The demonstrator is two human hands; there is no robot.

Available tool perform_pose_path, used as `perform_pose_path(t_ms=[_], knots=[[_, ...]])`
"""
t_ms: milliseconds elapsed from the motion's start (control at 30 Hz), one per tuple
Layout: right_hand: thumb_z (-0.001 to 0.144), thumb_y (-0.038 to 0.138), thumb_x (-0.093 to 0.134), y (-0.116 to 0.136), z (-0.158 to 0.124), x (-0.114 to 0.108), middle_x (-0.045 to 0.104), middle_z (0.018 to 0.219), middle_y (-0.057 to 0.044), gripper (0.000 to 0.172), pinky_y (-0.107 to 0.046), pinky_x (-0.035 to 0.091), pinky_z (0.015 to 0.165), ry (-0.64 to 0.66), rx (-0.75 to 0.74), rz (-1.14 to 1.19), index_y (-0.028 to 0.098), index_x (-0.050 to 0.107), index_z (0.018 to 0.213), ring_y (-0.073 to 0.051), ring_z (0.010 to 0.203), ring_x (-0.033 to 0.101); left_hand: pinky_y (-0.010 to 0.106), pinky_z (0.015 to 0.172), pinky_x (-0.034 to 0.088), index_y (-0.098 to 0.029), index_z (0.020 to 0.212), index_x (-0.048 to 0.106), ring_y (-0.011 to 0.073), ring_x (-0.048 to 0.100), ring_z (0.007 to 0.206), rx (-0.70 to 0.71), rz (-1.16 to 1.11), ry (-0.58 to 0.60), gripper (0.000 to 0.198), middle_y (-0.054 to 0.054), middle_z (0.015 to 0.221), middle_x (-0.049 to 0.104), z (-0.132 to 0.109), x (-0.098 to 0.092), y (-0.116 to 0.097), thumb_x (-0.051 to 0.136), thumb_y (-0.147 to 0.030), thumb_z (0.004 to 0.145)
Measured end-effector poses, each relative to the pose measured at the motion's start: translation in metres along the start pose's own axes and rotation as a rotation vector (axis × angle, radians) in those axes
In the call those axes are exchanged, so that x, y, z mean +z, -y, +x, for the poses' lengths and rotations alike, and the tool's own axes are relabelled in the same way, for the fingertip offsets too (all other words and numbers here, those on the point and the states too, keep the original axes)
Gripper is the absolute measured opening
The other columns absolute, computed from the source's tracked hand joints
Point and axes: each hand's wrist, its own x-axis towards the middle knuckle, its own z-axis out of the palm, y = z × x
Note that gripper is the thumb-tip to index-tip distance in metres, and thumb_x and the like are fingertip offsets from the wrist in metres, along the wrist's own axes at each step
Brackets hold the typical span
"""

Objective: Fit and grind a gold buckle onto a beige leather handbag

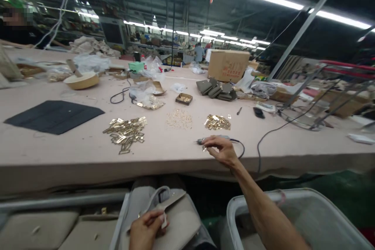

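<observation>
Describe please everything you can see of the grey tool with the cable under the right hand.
The grey tool is slim and pen-shaped, lying flat near the front edge of the table, tip pointing left. A thin black cable leaves its right end and curls over the edge. The right hand reaches onto it from above, fingers partly covering it. Small gold parts lie beside its tip.

A dark mat (54, 116) lies on the table (43, 152), a cardboard box (227, 65) beyond, perhaps gold buckles (125, 133) between.

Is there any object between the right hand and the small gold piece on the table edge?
Nothing visible: the right hand hovers directly over the gold piece, fingertips almost touching it, beside the corded tool.
</observation>
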Motion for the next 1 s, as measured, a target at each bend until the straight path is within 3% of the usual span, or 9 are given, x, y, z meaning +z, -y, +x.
perform_pose_path(t_ms=[133,233,367,533,733,1000], knots=[[0.091,0.026,0.074,0.031,-0.045,0.069,0.074,0.106,-0.012,0.010,-0.040,0.059,0.091,0.029,0.123,0.264,0.021,0.082,0.096,-0.026,0.101,0.070,0.035,0.058,0.064,-0.011,0.084,0.077,0.0278,0.077,0.066,0.062,0.054,0.015,0.043,0.012,0.073,0.080,-0.015,0.007,-0.008,0.093,-0.040,0.057],[0.088,0.030,0.080,0.034,-0.074,0.113,0.073,0.110,-0.012,0.011,-0.036,0.061,0.085,-0.032,0.260,0.406,0.020,0.081,0.092,-0.024,0.100,0.070,0.034,0.057,0.064,-0.010,0.083,0.075,0.0272,0.077,0.064,0.072,0.065,-0.003,0.041,0.013,0.071,0.079,-0.028,0.012,-0.014,0.092,-0.039,0.060],[0.080,0.035,0.088,0.030,-0.104,0.152,0.070,0.122,-0.012,0.030,-0.036,0.060,0.086,-0.005,0.429,0.552,0.021,0.080,0.106,-0.023,0.100,0.069,0.031,0.054,0.062,-0.011,0.088,0.073,0.0265,0.077,0.061,0.100,0.018,-0.029,0.045,0.012,0.071,0.079,-0.044,0.018,-0.024,0.093,-0.042,0.061],[0.075,0.032,0.091,0.036,-0.119,0.164,0.074,0.100,-0.010,0.018,-0.034,0.055,0.083,0.156,0.527,0.535,0.020,0.083,0.085,-0.025,0.097,0.069,0.030,0.059,0.064,-0.009,0.092,0.074,0.0248,0.077,0.064,0.100,-0.018,0.023,0.049,0.013,0.076,0.080,-0.054,0.021,-0.034,0.094,-0.043,0.062],[0.078,0.026,0.081,0.046,-0.113,0.164,0.072,0.088,-0.006,0.008,-0.030,0.051,0.072,0.323,0.548,0.366,0.021,0.084,0.085,-0.021,0.084,0.067,0.030,0.062,0.064,-0.008,0.093,0.074,0.0237,0.077,0.066,0.097,-0.029,0.082,0.045,0.013,0.077,0.081,-0.057,0.020,-0.034,0.092,-0.038,0.066],[0.079,0.020,0.076,0.045,-0.116,0.166,0.077,0.086,-0.004,0.016,-0.028,0.050,0.070,0.430,0.594,0.237,0.023,0.085,0.092,-0.020,0.080,0.069,0.030,0.063,0.064,-0.009,0.095,0.070,0.0218,0.076,0.066,0.101,-0.016,0.096,0.045,0.012,0.078,0.081,-0.063,0.021,-0.036,0.090,-0.037,0.067]])
